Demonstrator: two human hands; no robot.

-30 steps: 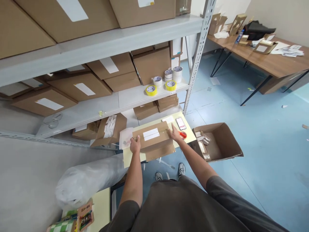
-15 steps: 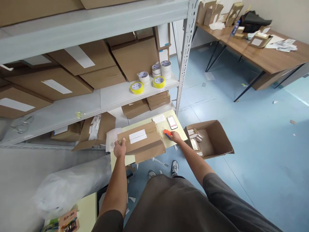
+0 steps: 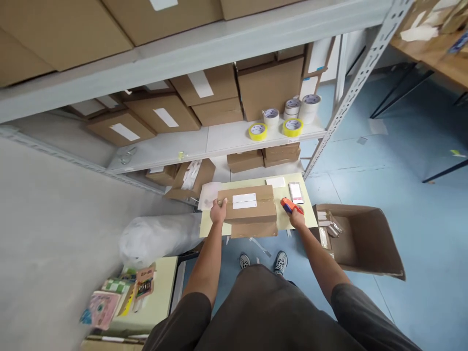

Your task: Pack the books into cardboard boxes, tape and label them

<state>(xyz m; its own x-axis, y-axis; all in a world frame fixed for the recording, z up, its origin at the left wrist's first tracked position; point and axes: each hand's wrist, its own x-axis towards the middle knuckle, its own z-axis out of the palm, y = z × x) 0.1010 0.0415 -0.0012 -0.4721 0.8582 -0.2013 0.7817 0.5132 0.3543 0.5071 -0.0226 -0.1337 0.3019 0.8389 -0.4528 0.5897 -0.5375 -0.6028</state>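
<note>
A closed cardboard box (image 3: 265, 208) with white labels on its top lies on a pale yellow table (image 3: 283, 223). At its left end, my left hand (image 3: 218, 212) grips it with the thumb on top. A strip of cardboard (image 3: 254, 230) shows along the box's near side, reaching the table's front edge. In my right hand (image 3: 297, 219) is an orange-and-blue hand tool (image 3: 290, 205), just right of the box and apart from it; its exact kind is unclear. A phone (image 3: 296, 192) and a white paper (image 3: 275, 182) lie behind it on the table.
An open carton (image 3: 373, 239) holding small packets stands right of the table. Shelves ahead carry boxes, white tape rolls (image 3: 310, 108) and yellow tape rolls (image 3: 258, 131). A large plastic-wrapped roll (image 3: 161, 239) lies at left, with colourful packages (image 3: 104, 307) on a second table.
My view has swung left, so everything sits further right and more of the left wall shows. Both hands keep their holds on the box and the tool.
</note>
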